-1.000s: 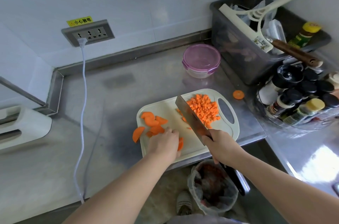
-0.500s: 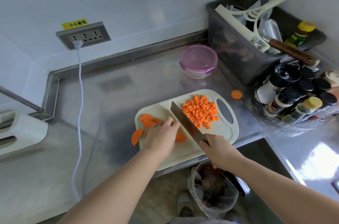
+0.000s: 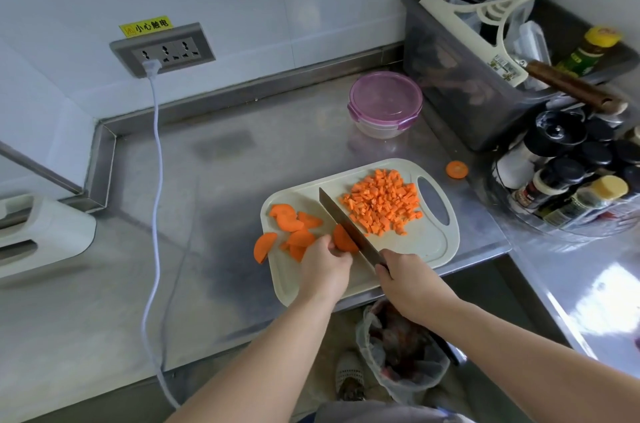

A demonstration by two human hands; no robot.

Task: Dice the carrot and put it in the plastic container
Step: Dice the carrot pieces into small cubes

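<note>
On the left hand [image 3: 323,265], fingers curl onto a carrot slice [image 3: 343,240] against the knife [image 3: 348,227] blade. The right hand [image 3: 405,279] fingers clamp its handle. Beyond the blade lies diced carrot [image 3: 382,201]. The lidded plastic container [image 3: 384,104] stands farther beyond, with 1 stray round [image 3: 456,169] to the right.

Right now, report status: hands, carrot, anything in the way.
Left hand holds carrot slice; right hand grips knife. Diced pile on board. Container lidded.

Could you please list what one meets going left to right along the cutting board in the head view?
Overhanging half slice, carrot slices, knife, diced carrot, handle hole, stray round slice, spice jars.
</note>
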